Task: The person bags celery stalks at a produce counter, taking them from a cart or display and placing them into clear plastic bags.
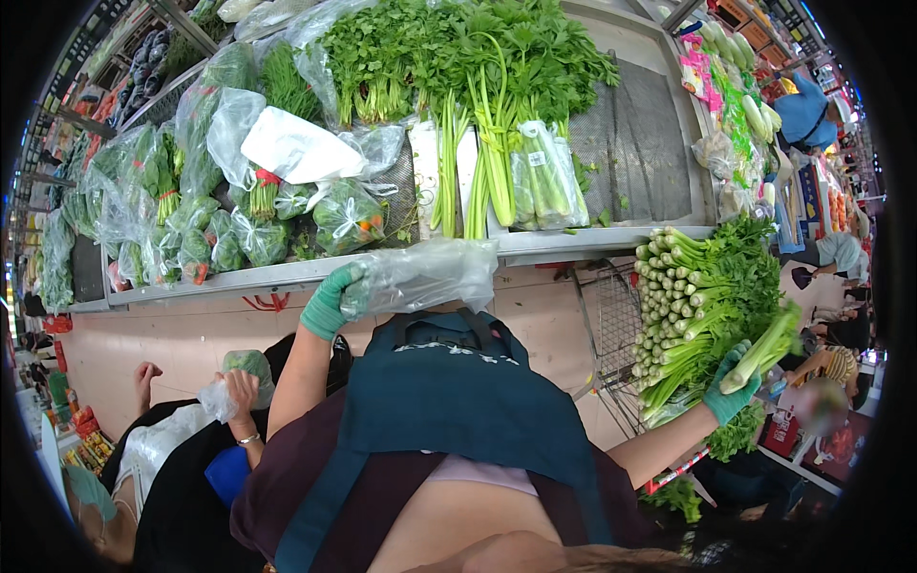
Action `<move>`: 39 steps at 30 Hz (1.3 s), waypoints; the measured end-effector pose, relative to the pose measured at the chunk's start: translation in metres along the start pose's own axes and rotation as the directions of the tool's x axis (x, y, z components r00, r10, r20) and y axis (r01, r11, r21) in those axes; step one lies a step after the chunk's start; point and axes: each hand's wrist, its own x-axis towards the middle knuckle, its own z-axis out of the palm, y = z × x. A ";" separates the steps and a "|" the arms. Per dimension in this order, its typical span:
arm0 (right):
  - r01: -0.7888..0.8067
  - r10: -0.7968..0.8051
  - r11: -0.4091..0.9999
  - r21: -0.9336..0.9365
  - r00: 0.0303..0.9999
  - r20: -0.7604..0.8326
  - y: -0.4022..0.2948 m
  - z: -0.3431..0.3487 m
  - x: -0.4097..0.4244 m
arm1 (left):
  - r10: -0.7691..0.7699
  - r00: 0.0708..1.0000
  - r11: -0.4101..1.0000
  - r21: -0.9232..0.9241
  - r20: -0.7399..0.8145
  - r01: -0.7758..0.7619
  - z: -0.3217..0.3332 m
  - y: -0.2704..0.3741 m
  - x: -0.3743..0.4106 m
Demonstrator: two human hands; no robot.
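Observation:
My left hand (331, 301), in a green glove, grips the end of clear plastic bags (430, 276) at the front rim of the produce counter. At the right, my gloved right hand (731, 390) holds a celery bunch (761, 349) by its stalk end, over a cart piled with celery (673, 294). Bagged celery (546, 175) and loose celery stalks (493, 165) lie on the counter in front of me, below a heap of leafy greens (458, 57).
The metal counter rim (573, 242) crosses in front of me. Tied bags of greens (261, 240) fill its left side. A wire shopping cart (616, 329) stands at my right. A person (172, 465) holding bagged greens is close at my left; other people are farther right.

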 end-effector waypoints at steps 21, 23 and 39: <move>0.097 0.895 0.061 -0.993 0.435 0.098 0.570 0.148 -0.103 | -0.256 0.966 0.936 -0.244 0.032 0.255 -0.069 -0.090 0.101; 0.123 0.954 -0.018 -0.992 0.299 0.020 0.545 0.162 -0.104 | -0.205 0.975 0.943 -0.249 0.081 0.219 -0.081 -0.096 0.104; 0.322 0.772 -0.090 -0.942 0.620 0.138 0.527 0.023 -0.012 | 0.278 0.959 0.919 0.305 -0.049 -0.251 -0.082 -0.108 0.110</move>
